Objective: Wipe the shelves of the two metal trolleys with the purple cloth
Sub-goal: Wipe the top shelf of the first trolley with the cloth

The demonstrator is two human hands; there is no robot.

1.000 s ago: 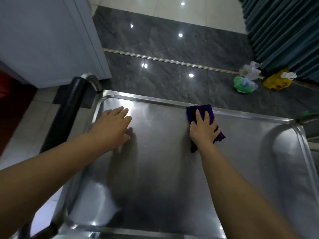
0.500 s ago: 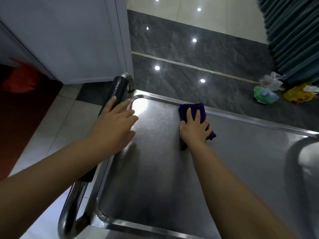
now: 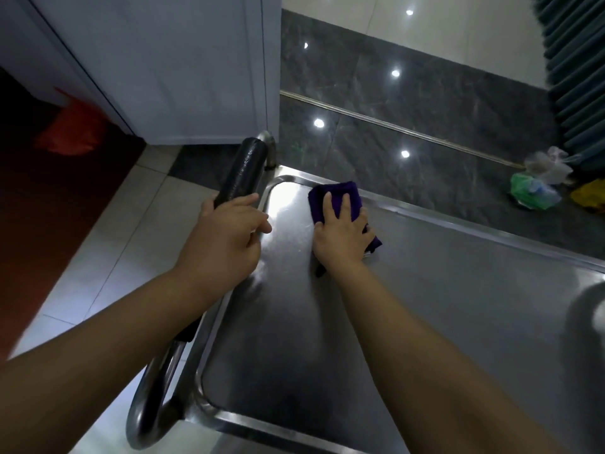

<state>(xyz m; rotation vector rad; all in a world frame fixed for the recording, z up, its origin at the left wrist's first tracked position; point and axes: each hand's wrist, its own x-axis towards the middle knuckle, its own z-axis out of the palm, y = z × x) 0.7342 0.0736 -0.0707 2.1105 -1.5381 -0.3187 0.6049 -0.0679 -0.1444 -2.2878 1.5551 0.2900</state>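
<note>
Head view: wiping the far-left corner of a trolley's top shelf.
The right hand (image 3: 340,237) presses straight fingers flat on the purple cloth (image 3: 334,194), which lies far left on the steel shelf (image 3: 360,339). The left hand (image 3: 226,237) wraps the black handle (image 3: 240,173). The cloth looks soft and light, best pinned under a flat palm. The lower shelves and second trolley are unseen.

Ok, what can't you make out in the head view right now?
Head view:
- Purple cloth: mostly under the right hand.
- Left hand grip on the black handle: fingertips hidden by the hand itself.
- Top shelf: right end cut off by the frame edge.
- Lower shelves, second trolley: not visible.
</note>
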